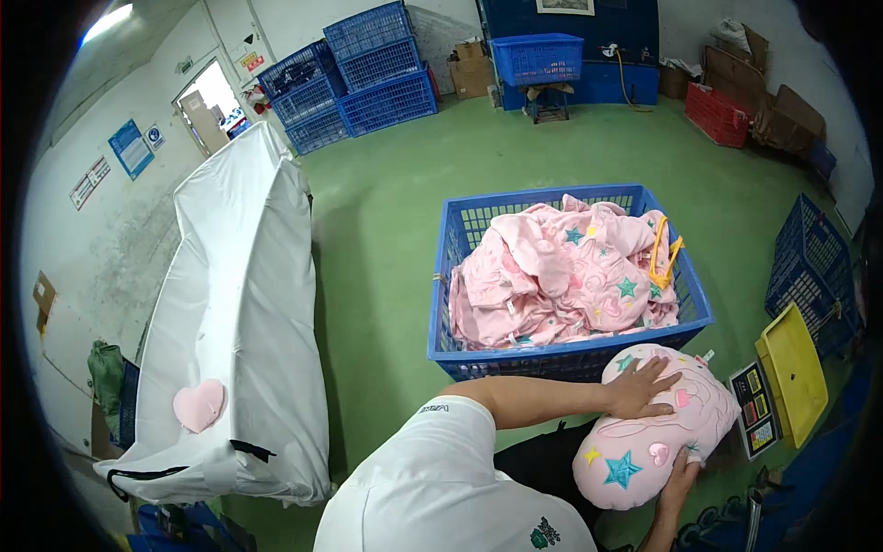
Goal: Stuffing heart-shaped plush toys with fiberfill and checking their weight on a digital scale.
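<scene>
A stuffed pink plush pillow with teal stars, small hearts and stitched lines rests across my lap, just in front of the blue basket. My left hand lies flat on its upper face, fingers spread. At the pillow's lower right edge my right hand grips the plush, its fingertips partly hidden. Soft, unfilled pink covers with matching stars are heaped in the blue plastic basket, and a yellow strap hangs over them on the right.
Left stands a long white cloth-covered form with a pink heart cushion on it. On the right are a yellow bin, a small panel and a dark blue crate. Blue crates are stacked at the back.
</scene>
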A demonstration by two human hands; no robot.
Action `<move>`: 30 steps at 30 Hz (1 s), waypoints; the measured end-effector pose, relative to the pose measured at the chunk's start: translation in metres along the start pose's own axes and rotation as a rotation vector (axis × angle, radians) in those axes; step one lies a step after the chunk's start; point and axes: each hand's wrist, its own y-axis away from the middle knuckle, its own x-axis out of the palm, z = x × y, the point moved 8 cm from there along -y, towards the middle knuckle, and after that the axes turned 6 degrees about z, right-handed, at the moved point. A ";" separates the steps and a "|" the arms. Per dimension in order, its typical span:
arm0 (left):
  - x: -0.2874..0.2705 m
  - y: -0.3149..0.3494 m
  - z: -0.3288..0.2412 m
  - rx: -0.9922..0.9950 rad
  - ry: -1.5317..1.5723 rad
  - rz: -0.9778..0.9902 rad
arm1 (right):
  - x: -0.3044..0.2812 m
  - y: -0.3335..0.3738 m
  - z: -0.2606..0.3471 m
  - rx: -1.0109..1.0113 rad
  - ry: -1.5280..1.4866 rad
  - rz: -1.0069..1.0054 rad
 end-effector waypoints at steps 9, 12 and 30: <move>0.024 -0.004 -0.074 0.269 -0.106 0.067 | -0.003 0.065 0.003 0.204 -0.649 -0.041; 0.021 -0.007 -0.065 0.245 -0.222 -0.008 | -0.009 0.078 -0.002 0.162 -0.493 -0.002; 0.023 0.063 -0.032 -0.235 0.518 -0.274 | -0.053 0.094 -0.008 0.029 0.176 -0.092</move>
